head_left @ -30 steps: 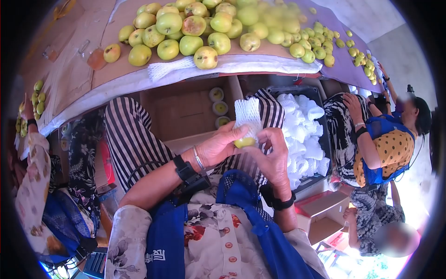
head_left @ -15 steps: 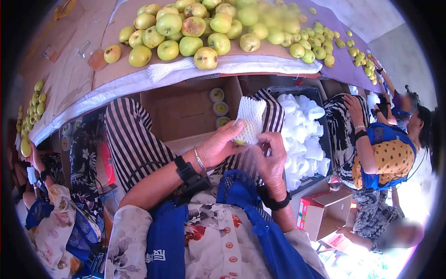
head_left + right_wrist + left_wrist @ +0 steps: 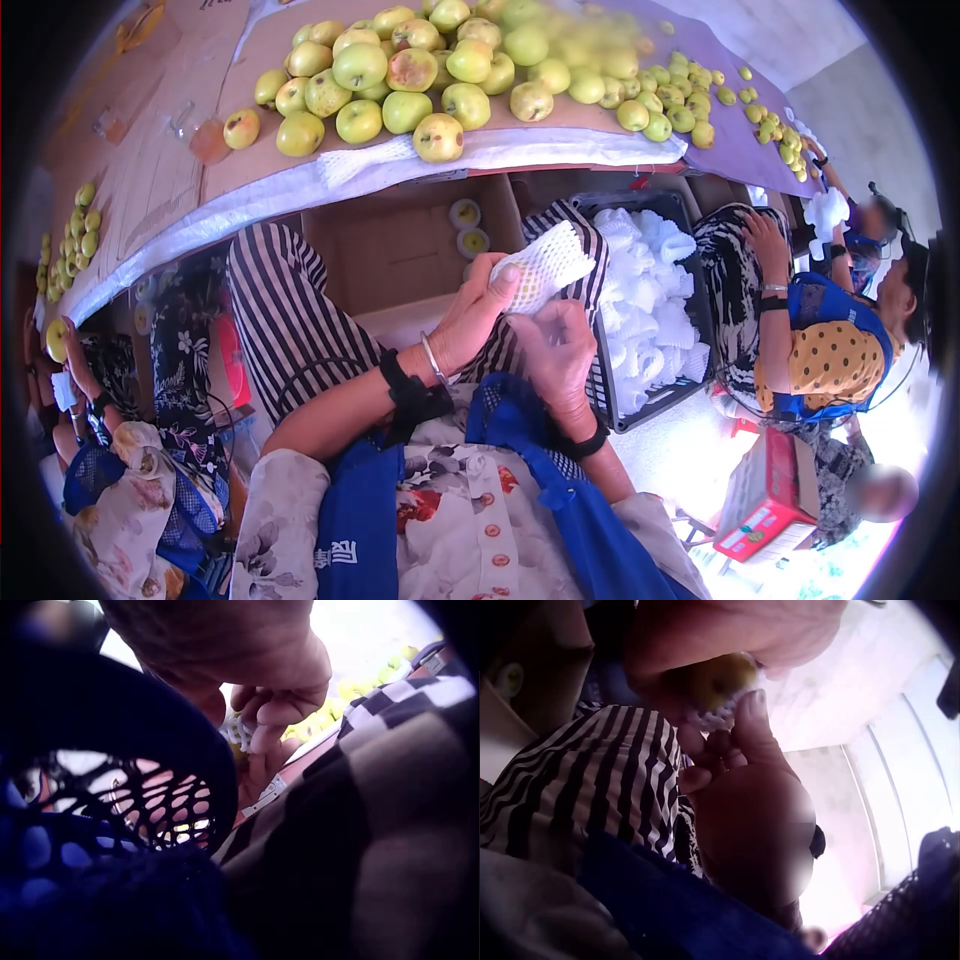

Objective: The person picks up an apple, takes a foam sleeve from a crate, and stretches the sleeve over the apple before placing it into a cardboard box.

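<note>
In the head view, the left hand grips an apple inside a white foam net, its loose end pointing up and right. Just below, the right hand has its fingers curled close to the net's lower end. The left wrist view shows the apple's bare yellow-green end under the left hand, with the right hand touching the net rim with its thumb. From the right wrist, the right hand appears to pinch the net's edge, partly hidden.
Apples lie heaped on the covered table. Under its edge, a cardboard box holds netted apples. To the right stand a black crate of foam nets and a seated person; a red box is behind.
The netted apple has tilted, its loose net end swinging right. The right hand has shifted slightly left and its fingers are more curled. The red box behind has been moved and turned by another person.
</note>
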`<act>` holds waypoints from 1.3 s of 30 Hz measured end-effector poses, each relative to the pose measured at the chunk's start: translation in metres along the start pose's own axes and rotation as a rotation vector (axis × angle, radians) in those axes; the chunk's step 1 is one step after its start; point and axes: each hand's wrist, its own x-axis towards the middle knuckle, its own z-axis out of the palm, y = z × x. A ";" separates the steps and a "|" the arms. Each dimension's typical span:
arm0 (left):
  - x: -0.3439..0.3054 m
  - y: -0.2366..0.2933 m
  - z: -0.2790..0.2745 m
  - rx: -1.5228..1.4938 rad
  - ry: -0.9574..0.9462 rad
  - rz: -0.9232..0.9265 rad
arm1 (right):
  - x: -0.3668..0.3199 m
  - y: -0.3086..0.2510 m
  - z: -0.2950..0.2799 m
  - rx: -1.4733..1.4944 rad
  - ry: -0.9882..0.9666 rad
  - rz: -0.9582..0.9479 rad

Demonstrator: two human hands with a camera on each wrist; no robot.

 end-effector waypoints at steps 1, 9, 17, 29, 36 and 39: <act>0.000 -0.001 0.001 -0.044 0.003 0.001 | 0.000 -0.002 0.001 0.000 0.014 -0.015; -0.007 0.011 0.008 0.210 0.317 0.357 | 0.001 -0.011 0.020 0.037 -0.027 -0.281; 0.003 0.007 -0.014 0.294 0.348 0.349 | 0.019 -0.019 -0.015 0.276 0.272 0.023; -0.003 0.006 -0.016 0.431 0.195 0.444 | 0.031 -0.023 -0.042 0.159 -0.091 0.086; -0.004 0.006 -0.015 0.418 0.140 0.474 | 0.030 -0.030 -0.031 0.535 -0.291 0.388; -0.005 0.007 -0.013 0.470 0.171 0.420 | 0.020 -0.020 -0.028 -0.106 -0.203 0.184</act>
